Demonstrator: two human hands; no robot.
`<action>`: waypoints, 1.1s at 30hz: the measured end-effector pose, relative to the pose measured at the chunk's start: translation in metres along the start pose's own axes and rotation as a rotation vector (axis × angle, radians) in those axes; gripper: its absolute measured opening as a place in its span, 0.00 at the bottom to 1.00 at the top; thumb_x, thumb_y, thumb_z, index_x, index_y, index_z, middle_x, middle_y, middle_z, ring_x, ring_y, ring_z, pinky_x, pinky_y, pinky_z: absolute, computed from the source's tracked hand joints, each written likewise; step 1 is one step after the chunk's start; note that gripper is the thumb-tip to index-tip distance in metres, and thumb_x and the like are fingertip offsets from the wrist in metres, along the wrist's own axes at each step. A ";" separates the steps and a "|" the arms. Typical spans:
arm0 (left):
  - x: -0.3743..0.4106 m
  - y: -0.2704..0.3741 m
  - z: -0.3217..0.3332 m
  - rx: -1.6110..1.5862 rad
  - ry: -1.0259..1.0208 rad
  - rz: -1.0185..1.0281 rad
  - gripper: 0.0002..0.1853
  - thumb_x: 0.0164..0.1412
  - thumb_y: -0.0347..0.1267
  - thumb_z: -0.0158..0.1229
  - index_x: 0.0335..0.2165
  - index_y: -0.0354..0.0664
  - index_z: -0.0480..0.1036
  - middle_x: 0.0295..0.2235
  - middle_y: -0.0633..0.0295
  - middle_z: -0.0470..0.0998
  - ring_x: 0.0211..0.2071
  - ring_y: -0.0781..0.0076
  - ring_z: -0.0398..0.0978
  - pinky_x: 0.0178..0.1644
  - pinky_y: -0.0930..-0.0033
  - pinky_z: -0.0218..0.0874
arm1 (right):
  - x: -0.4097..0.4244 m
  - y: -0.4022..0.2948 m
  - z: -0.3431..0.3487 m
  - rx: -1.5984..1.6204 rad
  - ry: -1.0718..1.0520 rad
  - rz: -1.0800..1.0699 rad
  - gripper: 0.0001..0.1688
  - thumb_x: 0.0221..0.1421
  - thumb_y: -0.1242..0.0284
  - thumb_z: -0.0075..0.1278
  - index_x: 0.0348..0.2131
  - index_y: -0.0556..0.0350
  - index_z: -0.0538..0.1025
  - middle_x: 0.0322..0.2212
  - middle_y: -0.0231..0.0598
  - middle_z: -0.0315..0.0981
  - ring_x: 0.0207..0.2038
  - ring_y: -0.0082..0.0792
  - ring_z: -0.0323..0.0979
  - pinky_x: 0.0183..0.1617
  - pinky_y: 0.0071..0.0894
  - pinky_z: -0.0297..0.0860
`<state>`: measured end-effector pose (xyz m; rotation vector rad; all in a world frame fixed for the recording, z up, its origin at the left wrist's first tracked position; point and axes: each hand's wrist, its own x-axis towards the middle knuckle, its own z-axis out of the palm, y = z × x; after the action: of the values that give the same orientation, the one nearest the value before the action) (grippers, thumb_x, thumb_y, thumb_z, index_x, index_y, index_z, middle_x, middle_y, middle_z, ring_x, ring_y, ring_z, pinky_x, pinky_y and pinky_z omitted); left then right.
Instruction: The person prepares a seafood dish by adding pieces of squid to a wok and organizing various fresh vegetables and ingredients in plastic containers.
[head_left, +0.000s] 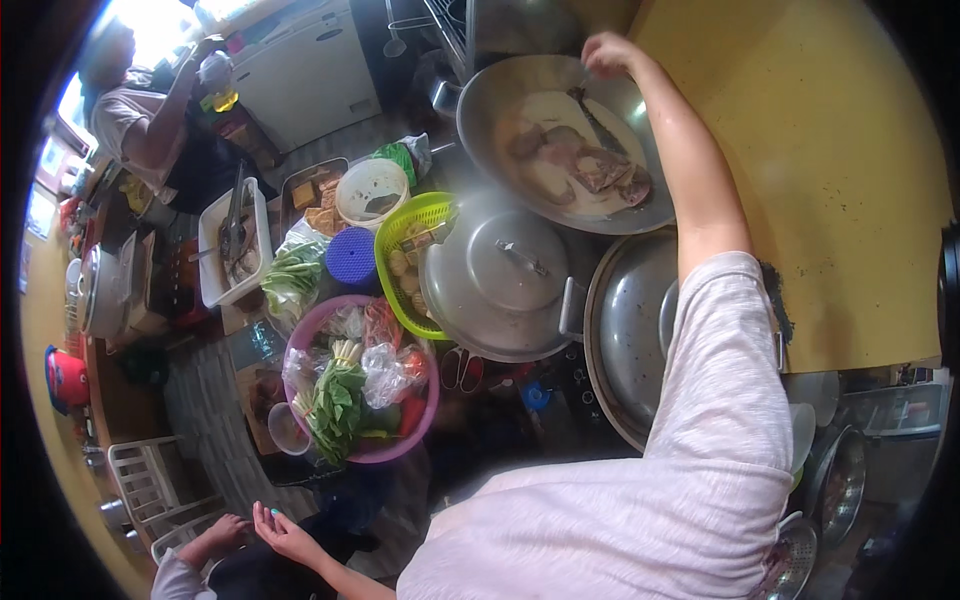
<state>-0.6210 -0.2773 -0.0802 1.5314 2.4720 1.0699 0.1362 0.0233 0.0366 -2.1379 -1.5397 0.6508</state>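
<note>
My right hand (609, 55) is above the far rim of a large metal wok (480, 142), its fingers curled. Whether it pinches something is too small to tell. Pale broth (540, 176) fills the bottom of the wok, with a fish piece (600, 169) and a dark, long piece (598, 124) lying in it. My left hand (281, 534) is low at the left, empty, palm turned up and fingers slightly bent. A lidded aluminium pot (487, 300) stands beside the wok, and a second metal lid (634, 322) is partly covered by my right arm.
A purple basin (427, 427) holds leafy greens (337, 409) and bagged vegetables. Beside it are a green basket (386, 277), a white bucket (373, 184) and a white tub (255, 255). One person (142, 127) lifts a bottle; another person's hand (227, 531) is close to my left hand.
</note>
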 end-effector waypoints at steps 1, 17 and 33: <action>0.002 0.004 0.000 -0.004 0.002 0.016 0.17 0.49 0.18 0.41 0.41 0.36 0.63 0.41 0.60 0.66 0.40 0.67 0.66 0.43 0.72 0.58 | -0.005 -0.002 0.001 0.020 0.055 -0.009 0.05 0.33 0.76 0.49 0.20 0.54 0.69 0.17 0.33 0.67 0.19 0.27 0.66 0.19 0.28 0.62; -0.009 -0.028 -0.002 -0.125 -0.023 0.062 0.16 0.49 0.20 0.41 0.40 0.33 0.62 0.42 0.53 0.64 0.42 0.62 0.64 0.44 0.69 0.57 | -0.009 -0.027 -0.006 -0.092 1.187 -0.244 0.07 0.33 0.74 0.51 0.20 0.53 0.70 0.18 0.31 0.69 0.24 0.27 0.67 0.28 0.29 0.63; -0.013 -0.012 0.015 -0.108 -0.090 0.077 0.18 0.49 0.20 0.42 0.43 0.35 0.60 0.42 0.56 0.64 0.41 0.66 0.65 0.44 0.71 0.57 | -0.009 0.044 0.037 -0.035 0.114 -0.148 0.08 0.33 0.73 0.52 0.21 0.54 0.70 0.16 0.31 0.68 0.20 0.28 0.66 0.26 0.27 0.63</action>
<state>-0.6178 -0.2826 -0.1026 1.6162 2.2752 1.1007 0.1448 0.0043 -0.0180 -2.0249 -1.6385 0.4480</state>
